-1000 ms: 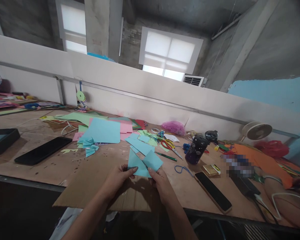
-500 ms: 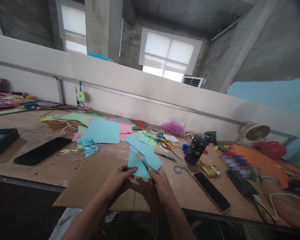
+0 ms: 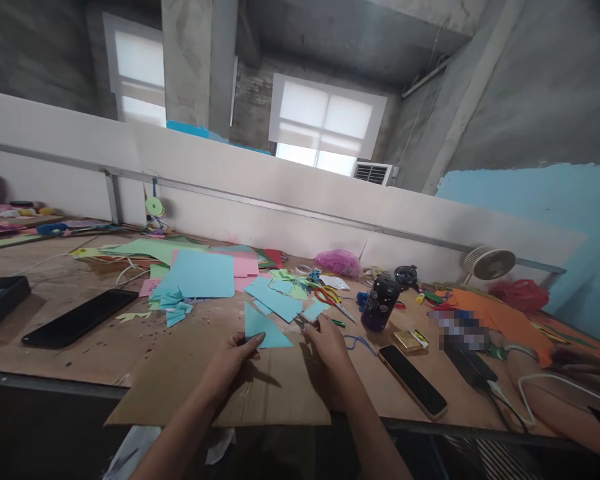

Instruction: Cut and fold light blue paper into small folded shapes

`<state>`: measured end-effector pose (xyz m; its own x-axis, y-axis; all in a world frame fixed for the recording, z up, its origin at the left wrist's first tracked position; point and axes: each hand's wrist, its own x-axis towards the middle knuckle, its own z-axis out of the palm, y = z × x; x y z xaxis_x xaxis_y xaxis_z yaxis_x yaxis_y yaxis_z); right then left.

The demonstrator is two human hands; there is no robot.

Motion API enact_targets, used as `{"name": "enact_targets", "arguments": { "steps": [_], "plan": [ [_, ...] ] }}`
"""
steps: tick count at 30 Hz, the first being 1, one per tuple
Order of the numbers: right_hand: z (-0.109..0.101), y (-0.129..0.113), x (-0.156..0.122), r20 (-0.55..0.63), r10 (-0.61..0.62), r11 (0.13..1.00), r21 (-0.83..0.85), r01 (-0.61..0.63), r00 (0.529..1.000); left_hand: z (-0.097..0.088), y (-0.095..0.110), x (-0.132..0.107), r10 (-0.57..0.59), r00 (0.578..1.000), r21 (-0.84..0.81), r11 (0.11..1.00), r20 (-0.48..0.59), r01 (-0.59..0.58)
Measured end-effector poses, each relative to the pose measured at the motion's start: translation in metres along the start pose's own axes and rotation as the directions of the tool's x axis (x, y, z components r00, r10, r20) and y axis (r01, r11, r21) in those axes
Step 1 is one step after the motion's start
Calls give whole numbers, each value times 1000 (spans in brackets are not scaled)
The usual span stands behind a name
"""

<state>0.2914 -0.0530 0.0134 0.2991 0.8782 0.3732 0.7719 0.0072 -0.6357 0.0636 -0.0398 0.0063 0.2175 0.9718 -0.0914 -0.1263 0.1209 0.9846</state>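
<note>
My left hand (image 3: 241, 349) pinches a light blue paper piece (image 3: 264, 331), roughly triangular, between thumb and fingers above a brown cardboard sheet (image 3: 180, 363). To its right, my right hand (image 3: 327, 339) is closed around a thin dark pointed tool (image 3: 304, 321), mostly hidden by the fingers, so its kind is unclear. Just beyond those fingertips is a small blue paper piece (image 3: 315, 310); I cannot tell whether they touch it. More cut blue paper (image 3: 275, 299) lies behind. A green pen-like stick (image 3: 339, 323) is partly covered by my right hand.
A large blue sheet (image 3: 205, 273) and folded blue strips (image 3: 173, 305) lie left. Scissors (image 3: 336, 303), a dark bottle (image 3: 380, 303), a phone (image 3: 413, 381) and a gold box (image 3: 409, 341) stand or lie right. Another person's arm (image 3: 545, 393) rests at far right; another phone (image 3: 80, 318) lies left.
The blue paper between my hands is now apart: a triangular piece stays in my left hand, another piece is beyond my right. My right hand has moved away rightward. The view shifted slightly.
</note>
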Motion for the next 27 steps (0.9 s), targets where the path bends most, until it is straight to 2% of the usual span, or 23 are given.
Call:
{"name": "enact_targets", "arguments": {
  "steps": [2, 4, 7, 9, 10, 12, 13, 15, 17, 19, 21, 22, 24, 27],
  "plan": [
    [-5, -7, -1, -106, -44, 999, -8, 43, 993, 1, 2, 1, 59, 998, 25, 998, -11, -59],
    [-10, -21, -7, -159, -88, 986, 127, 109, 983, 2, 3, 2, 139, 990, 73, 988, -28, -136],
    [-10, -48, -19, 0, -112, 871, 482, 98, 994, 6, 6, 4, 288, 955, 234, 936, -75, -264],
    [-3, -63, -26, 95, -129, 737, 675, 32, 987, 8, 7, 4, 447, 893, 381, 835, -50, -397],
    [2, -69, -29, 103, -138, 682, 731, 19, 985, 9, 8, 3, 526, 851, 439, 767, -11, -468],
    [13, -74, -34, 44, -132, 610, 791, 46, 990, 9, 9, -1, 627, 775, 497, 648, 84, -577],
    [18, -74, -36, 12, -126, 588, 807, 65, 992, 8, 10, -4, 641, 758, 505, 618, 121, -603],
    [25, -68, -40, -35, -121, 550, 830, 97, 992, 7, 11, -9, 625, 765, 492, 623, 153, -608],
    [26, -58, -44, -45, -139, 529, 841, 113, 989, 5, 12, -14, 554, 825, 431, 721, 112, -543],
    [22, -50, -49, -38, -162, 539, 834, 120, 986, 4, 14, -16, 392, 919, 298, 875, 29, -383],
    [15, -45, -52, -17, -185, 577, 808, 122, 983, 4, 15, -17, 179, 984, 140, 974, 17, -180],
    [12, -44, -54, -9, -195, 597, 792, 126, 981, 4, 16, -16, 84, 995, 93, 992, 50, -89],
    [7, -44, -56, 1, -218, 632, 762, 140, 976, 5, 16, -16, -31, 991, 76, 997, 129, 21],
    [7, -42, -56, 14, -227, 650, 747, 140, 974, 8, 13, -16, -63, 983, 103, 994, 170, 46]
  ]
}}
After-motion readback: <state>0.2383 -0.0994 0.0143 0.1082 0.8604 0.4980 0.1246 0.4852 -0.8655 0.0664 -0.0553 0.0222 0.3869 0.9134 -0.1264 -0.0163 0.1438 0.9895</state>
